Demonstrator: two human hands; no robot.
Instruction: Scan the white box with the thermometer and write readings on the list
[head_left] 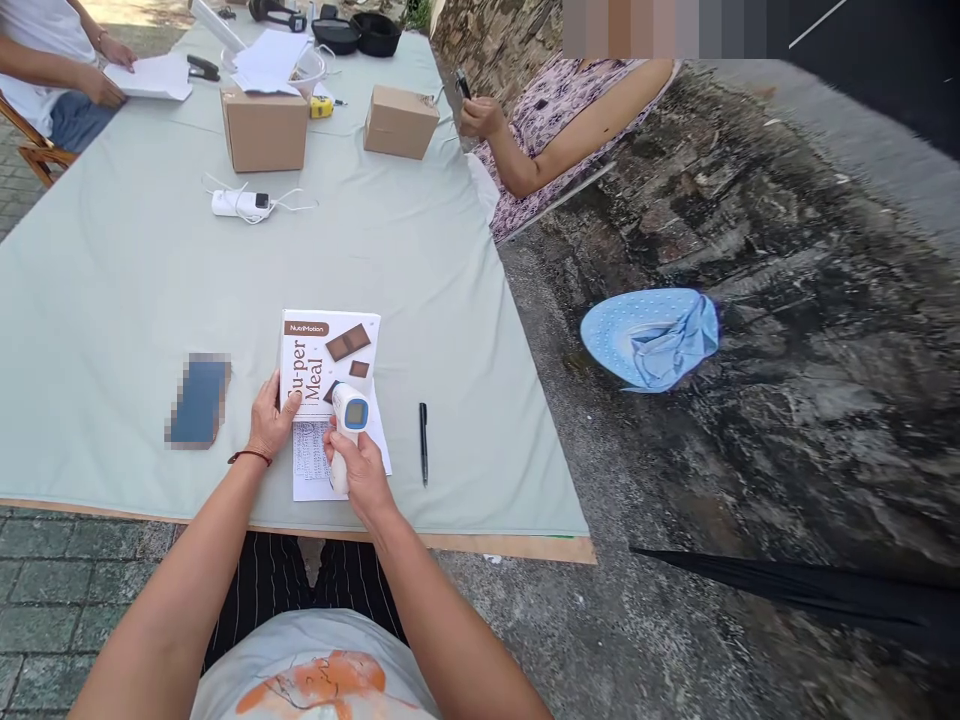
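My left hand (pixel 271 415) grips the left edge of a white and brown meal box (pixel 330 345), its thumb on the front face. The box reads "Su-per Meal" and shows brown bars. In my right hand (pixel 364 475) is a white infrared thermometer (pixel 346 420) with a blue-rimmed screen, its head over the box's lower right corner. Under the box lies a printed sheet (pixel 307 485), partly covered. A black pen (pixel 424 445) rests to the right of my right hand. Left of my left hand lies a blurred dark blue phone-like object (pixel 201 400).
A white device with a cord (pixel 240 204) lies mid-table. Beyond it stand two cardboard boxes (pixel 264 132), papers (pixel 271 62) and black cases (pixel 375 35). One person at the far left holds paper; another at the right holds a dark object. A blue hat (pixel 651 338) is beyond the table's right edge.
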